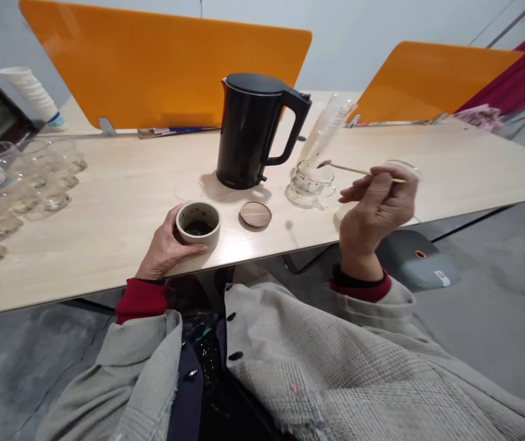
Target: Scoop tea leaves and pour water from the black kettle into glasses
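Observation:
My left hand [165,248] is wrapped round a small grey round jar [198,225] with dark contents, standing near the table's front edge. My right hand [375,211] is raised over the table and pinches a thin wooden spoon [349,169] whose tip reaches over a ribbed glass cup [310,180]. A round wooden lid [255,214] lies flat between the jar and the glass cup. A black electric kettle [250,130] stands just behind them.
Several empty glass cups [37,184] crowd the table's left end, with a stack of paper cups [32,95] behind. A stack of clear plastic cups [326,128] lies tilted by the kettle. Orange dividers [161,67] line the back of the wooden table [119,202].

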The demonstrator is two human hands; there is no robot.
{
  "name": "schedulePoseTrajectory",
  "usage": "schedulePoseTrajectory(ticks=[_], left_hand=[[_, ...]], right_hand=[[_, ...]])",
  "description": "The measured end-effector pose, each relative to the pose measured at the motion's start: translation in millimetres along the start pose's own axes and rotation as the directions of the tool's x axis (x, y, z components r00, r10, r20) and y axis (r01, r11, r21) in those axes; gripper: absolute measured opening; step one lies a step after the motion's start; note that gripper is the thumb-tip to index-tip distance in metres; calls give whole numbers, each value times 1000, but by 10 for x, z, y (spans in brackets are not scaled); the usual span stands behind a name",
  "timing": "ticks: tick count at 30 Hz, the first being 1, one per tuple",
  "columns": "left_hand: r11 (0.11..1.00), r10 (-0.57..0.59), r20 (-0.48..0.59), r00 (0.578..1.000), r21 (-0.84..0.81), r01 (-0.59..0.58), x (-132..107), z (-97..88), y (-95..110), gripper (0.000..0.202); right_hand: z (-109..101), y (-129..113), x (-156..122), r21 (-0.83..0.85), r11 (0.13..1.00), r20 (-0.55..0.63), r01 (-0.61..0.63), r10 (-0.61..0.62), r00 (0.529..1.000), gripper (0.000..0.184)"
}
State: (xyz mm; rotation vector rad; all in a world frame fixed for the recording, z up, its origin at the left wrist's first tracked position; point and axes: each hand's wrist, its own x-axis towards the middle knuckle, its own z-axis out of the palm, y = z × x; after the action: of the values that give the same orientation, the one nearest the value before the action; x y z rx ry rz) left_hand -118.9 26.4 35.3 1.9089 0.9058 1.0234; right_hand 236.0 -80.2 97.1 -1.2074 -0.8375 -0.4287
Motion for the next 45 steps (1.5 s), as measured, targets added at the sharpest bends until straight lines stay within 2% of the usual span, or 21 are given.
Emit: schedulePoseTrajectory(ticks=[2,5,8,12,14,18,21,25,27,29,34,36,45], left_hand=[[1000,-1,3,1000,4,1,-7,-3,5,106],[1000,4,5,1000,3,-4,-12,-3,6,106],[1000,8,5,1000,3,-8,-13,-2,12,106],[1000,7,17,1000,14,-8,-12,-4,32,104],[1000,8,21,1000,14,-8,-14,-2,39,104],[1000,8,21,1000,26,-8,-18,13,42,100],[999,11,23,1000,32,-12,-20,20,46,97],[999,12,32,999,30,-13,-18,16,47,97],[1000,9,27,1000,23,-9,-16,13,43,99],[1000,8,24,1000,15,-9,-16,10,40,101],[1000,11,33,999,21,-12,-19,5,45,102],[1000,14,29,999,18,-15,-19,3,45,102],[999,23,28,999,34,-24,-18,-4,71,101]], right_hand=[[8,-293,-116,154,987,67,53,-64,996,21],[131,-648,-334,409,912,284,-45,-80,955,17],[332,-815,-557,492,845,514,-210,-87,853,20],[615,-791,-787,435,817,723,-378,-66,688,32],[730,-752,-872,395,829,772,-395,-67,632,35],[868,-733,-983,362,867,809,-342,-110,578,40],[897,-763,-999,328,892,838,-310,-123,532,44],[896,-808,-961,256,910,873,-325,-72,483,50],[902,-816,-940,231,898,876,-375,-25,481,51],[917,-805,-918,226,868,865,-442,29,500,52],[977,-714,-834,267,797,784,-542,148,603,52],[997,-670,-799,283,782,759,-555,171,628,52],[1031,-600,-775,299,766,715,-570,216,665,47]])
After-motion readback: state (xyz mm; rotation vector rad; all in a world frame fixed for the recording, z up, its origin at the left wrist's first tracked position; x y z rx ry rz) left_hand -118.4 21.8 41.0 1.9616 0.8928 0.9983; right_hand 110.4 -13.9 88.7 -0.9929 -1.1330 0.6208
